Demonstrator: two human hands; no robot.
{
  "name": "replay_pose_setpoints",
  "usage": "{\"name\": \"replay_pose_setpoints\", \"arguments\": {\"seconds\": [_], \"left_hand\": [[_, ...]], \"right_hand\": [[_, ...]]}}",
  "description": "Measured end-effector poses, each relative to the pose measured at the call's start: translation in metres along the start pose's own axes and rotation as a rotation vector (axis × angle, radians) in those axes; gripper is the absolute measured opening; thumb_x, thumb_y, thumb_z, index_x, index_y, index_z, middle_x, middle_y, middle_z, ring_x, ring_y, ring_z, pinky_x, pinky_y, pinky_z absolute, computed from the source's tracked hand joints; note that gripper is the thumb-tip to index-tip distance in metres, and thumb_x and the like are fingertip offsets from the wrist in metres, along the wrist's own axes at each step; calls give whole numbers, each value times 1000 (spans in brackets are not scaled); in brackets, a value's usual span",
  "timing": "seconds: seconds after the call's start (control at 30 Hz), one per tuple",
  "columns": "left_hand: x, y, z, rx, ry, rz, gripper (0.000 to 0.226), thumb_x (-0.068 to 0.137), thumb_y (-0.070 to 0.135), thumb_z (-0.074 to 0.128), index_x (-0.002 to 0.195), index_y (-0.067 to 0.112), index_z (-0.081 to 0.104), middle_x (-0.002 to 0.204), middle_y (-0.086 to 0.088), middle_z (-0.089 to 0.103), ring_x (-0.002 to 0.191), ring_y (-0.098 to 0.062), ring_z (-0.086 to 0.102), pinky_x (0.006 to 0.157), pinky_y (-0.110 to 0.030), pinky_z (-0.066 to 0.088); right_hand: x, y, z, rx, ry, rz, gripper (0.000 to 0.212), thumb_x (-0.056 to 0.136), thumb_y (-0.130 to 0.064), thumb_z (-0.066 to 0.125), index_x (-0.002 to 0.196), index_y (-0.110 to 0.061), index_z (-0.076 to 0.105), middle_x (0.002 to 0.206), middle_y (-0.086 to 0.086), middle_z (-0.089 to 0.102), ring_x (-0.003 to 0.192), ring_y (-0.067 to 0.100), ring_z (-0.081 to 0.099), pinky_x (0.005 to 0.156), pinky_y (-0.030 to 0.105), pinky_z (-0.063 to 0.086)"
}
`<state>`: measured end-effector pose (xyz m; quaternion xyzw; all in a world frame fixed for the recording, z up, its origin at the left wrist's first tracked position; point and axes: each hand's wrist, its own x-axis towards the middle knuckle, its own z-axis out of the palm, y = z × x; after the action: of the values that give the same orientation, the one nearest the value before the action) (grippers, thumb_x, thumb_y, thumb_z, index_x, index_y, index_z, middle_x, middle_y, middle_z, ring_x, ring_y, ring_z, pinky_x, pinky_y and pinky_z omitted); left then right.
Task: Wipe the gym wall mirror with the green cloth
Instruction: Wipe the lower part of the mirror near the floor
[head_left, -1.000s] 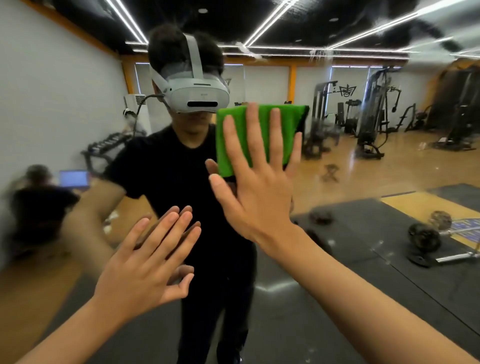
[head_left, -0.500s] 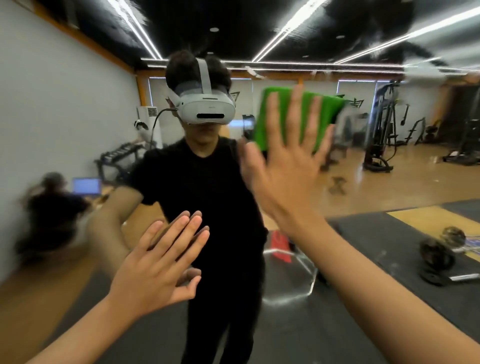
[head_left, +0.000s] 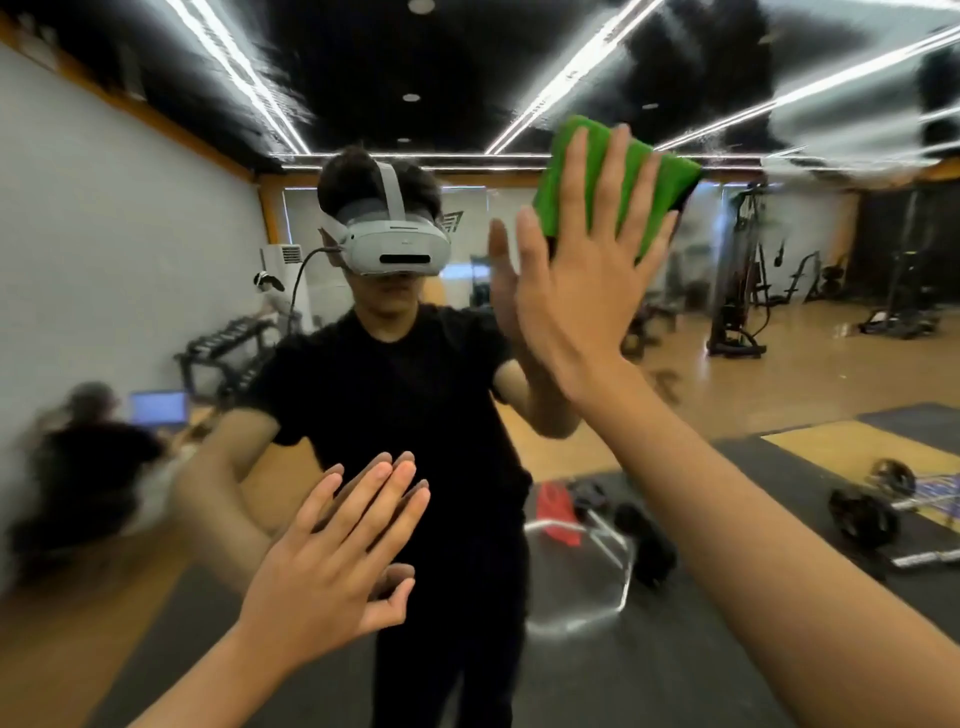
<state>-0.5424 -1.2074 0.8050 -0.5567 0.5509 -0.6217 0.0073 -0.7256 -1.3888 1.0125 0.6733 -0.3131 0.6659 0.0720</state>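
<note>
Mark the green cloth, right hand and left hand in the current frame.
green cloth (head_left: 678, 179), head view, bare upper right corner past the fingers.
right hand (head_left: 576, 306), head view, back of the hand.
left hand (head_left: 317, 577), head view, back of the hand.

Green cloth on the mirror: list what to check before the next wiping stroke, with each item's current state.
1. Green cloth pinned under the right hand against the mirror: ok.
2. Fingers straight and spread over the cloth: ok.
3. Cloth lying as a flat pad, not bunched: ok.
4. Left hand flat on the glass, well apart from the cloth: ok.
5. Glass to the upper right clean: not ok, smears show there.
6. Cloth damp enough: cannot tell.
</note>
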Motion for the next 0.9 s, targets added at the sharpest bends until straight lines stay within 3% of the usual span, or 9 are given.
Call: {"name": "replay_pose_setpoints", "arguments": {"seconds": [0.13,0.23,0.3,0.47,0.53,0.63,0.73,0.8,0.9], "left_hand": [[0,-2,1,-5,7,-9,84,94,54,52,164,10,36,172,-16,28,159,-30,28,131,-52,15],[0,-1,-2,0,5,-5,83,94,53,53,163,10,37,171,-17,30,159,-31,28,130,-53,17],[2,0,-3,-7,6,-14,81,95,52,52,163,10,38,171,-17,32,158,-31,30,130,-53,17],[2,1,-7,18,-6,-5,80,95,52,53,162,9,41,170,-17,33,158,-32,30,131,-54,17],[1,-1,-7,0,-8,-2,81,95,53,53,162,9,41,170,-17,32,157,-31,30,130,-53,17],[-2,-2,-2,16,6,-3,84,95,54,52,164,10,36,171,-17,30,158,-31,29,129,-54,17],[-1,-2,-1,17,14,-3,85,94,53,54,165,10,35,171,-18,31,159,-31,26,129,-54,17],[1,-2,-1,15,24,4,83,93,50,54,163,10,38,170,-17,33,159,-31,27,129,-53,17],[3,0,-1,15,16,-7,80,93,49,54,162,10,40,170,-17,33,159,-31,28,129,-54,18]], "right_hand": [[-33,-60,9,-25,-141,-600,74,103,-65,33,165,-25,30,174,8,20,161,31,11,128,59,3],[-36,-6,0,-66,-223,-862,69,105,-62,35,165,-29,29,173,7,20,162,30,10,127,60,10],[-32,53,-6,-115,-190,-707,70,105,-64,33,166,-29,24,174,11,18,161,34,11,126,65,10],[-15,79,-9,19,-12,290,78,103,-63,6,169,-21,10,176,9,1,162,33,-5,125,67,2],[-28,32,0,6,-20,230,77,103,-62,10,169,-23,12,176,8,2,162,32,-4,125,65,1],[-78,-23,8,35,-146,-361,70,105,-61,31,166,-27,28,175,7,12,162,31,2,127,61,0],[-100,17,4,13,-270,-775,64,106,-60,36,163,-34,32,174,3,19,162,25,6,128,59,8],[-100,76,1,-14,-231,-727,61,106,-58,34,162,-34,35,173,4,23,162,28,12,126,62,14],[-105,180,-4,-49,-80,-286,59,108,-49,27,164,-32,28,172,13,23,161,34,13,120,71,19]]}}
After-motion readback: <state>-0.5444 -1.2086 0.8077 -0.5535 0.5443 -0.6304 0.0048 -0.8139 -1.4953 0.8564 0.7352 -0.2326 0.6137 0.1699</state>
